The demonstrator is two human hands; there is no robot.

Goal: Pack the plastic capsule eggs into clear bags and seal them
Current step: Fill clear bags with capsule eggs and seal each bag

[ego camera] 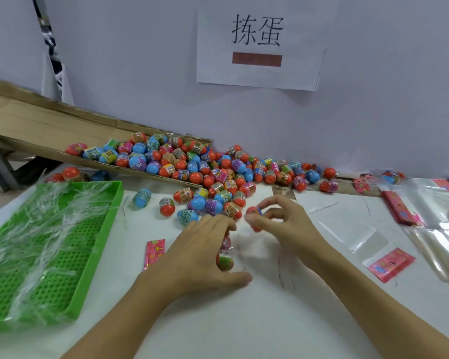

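A heap of orange and blue capsule eggs (208,167) spills from a cardboard chute onto the white table. My left hand (200,252) grips a clear bag (226,252) with eggs in it, one orange egg showing under the palm. My right hand (283,224) pinches an orange egg (252,212) between thumb and fingers, just right of the bag's top. The bag's outline is hard to see.
A green perforated tray (49,244) holding clear wrapped packs lies at the left. Clear bags (436,229) and pink header cards (390,264) lie at the right; one pink card (154,251) sits beside my left hand. A paper sign (259,45) hangs on the wall.
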